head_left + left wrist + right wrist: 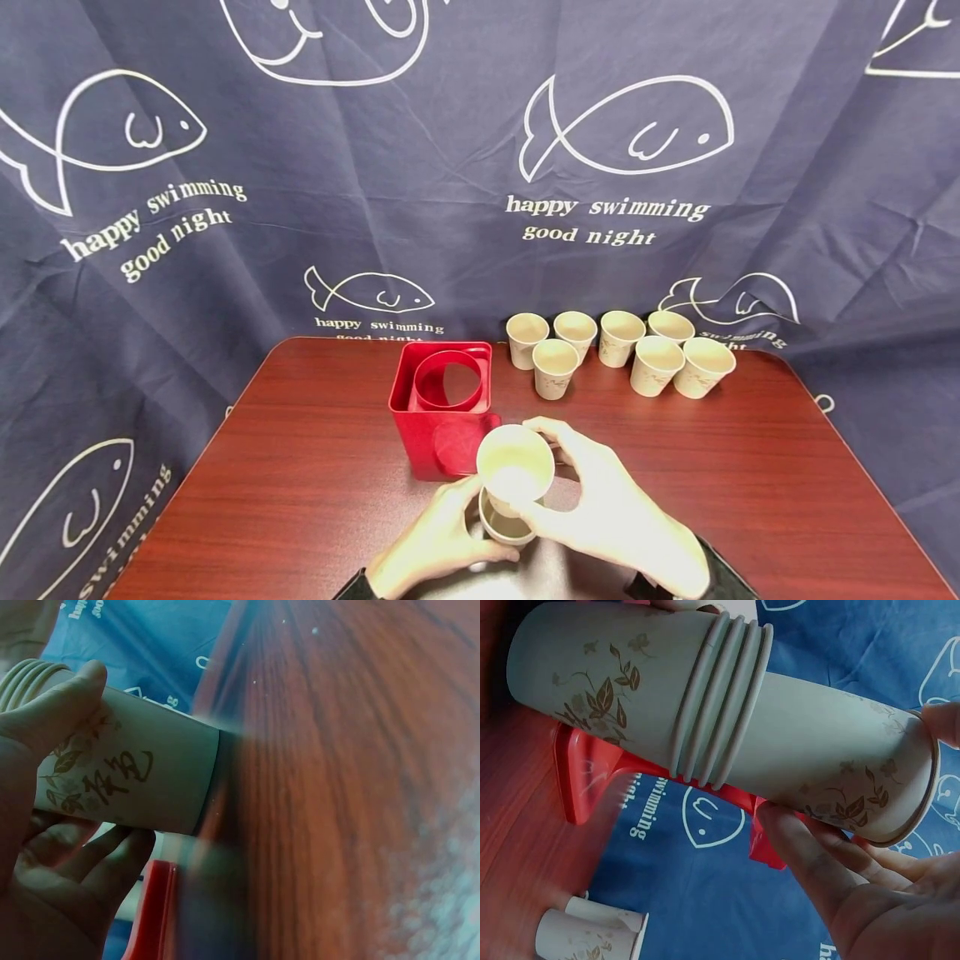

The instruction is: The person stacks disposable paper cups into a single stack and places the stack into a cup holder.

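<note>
Paper made the nested stack of cream leaf-printed cups light and crushable; over the dark red wooden table, left hand curled round it, right hand apparently pinching the top cream cup near its rim.

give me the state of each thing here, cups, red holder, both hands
stack of nested cups: upright on the table, gripped low down
top cup: in the stack's mouth, not fully seated
loose cups: seven, upright, empty, at the table's far edge
red holder: upright, empty
left hand: grips the stack
right hand: holds the top cup
</note>
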Demonstrator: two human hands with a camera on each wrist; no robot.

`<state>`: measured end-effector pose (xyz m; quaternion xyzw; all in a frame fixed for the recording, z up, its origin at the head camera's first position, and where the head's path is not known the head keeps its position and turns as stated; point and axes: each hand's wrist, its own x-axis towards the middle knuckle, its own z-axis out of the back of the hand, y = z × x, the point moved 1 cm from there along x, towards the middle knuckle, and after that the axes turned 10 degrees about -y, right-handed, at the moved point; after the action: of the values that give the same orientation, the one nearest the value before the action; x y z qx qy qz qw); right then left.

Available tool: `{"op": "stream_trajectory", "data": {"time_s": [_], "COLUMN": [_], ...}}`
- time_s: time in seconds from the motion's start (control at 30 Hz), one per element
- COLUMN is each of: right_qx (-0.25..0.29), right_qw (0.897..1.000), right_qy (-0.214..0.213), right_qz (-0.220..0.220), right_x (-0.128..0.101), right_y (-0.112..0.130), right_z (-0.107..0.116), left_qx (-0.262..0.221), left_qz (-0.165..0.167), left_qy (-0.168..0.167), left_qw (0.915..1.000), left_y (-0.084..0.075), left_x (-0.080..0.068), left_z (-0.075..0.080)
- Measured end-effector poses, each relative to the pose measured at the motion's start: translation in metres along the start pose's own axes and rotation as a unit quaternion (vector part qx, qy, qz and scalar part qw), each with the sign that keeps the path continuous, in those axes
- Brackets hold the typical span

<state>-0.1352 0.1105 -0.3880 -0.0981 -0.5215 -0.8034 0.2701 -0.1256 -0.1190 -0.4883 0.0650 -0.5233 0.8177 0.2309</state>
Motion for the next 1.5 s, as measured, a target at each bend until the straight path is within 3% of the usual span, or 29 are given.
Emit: {"op": "stream_trajectory", "data": {"time_s": [0.2, 0.6, 0.93, 1.27, 1.5], "right_qx": [-0.003, -0.084, -0.077, -0.052, -0.044], "right_qw": [1.000, 0.996, 0.997, 0.998, 0.998], "right_qy": [0.014, 0.012, 0.005, 0.031, 0.033], "right_qz": [0.004, 0.005, -0.001, -0.037, -0.033], "right_x": [-0.003, -0.012, -0.020, -0.024, -0.027], "right_y": [-0.003, -0.018, -0.030, -0.035, -0.037], "right_z": [-0.004, -0.010, -0.014, -0.017, -0.019], "left_qx": [0.001, -0.015, -0.013, -0.024, -0.011], "left_qz": [-0.002, 0.001, -0.020, -0.012, -0.013], "left_qy": [0.000, 0.005, 0.001, 0.001, -0.002], "left_qw": [1.0000, 0.9999, 0.9997, 0.9996, 0.9999], "left_y": [0.000, -0.001, -0.001, 0.000, 0.000], "left_x": [0.000, -0.001, 0.000, 0.000, 0.000], "left_z": [0.000, -0.001, -0.001, -0.001, -0.001]}}
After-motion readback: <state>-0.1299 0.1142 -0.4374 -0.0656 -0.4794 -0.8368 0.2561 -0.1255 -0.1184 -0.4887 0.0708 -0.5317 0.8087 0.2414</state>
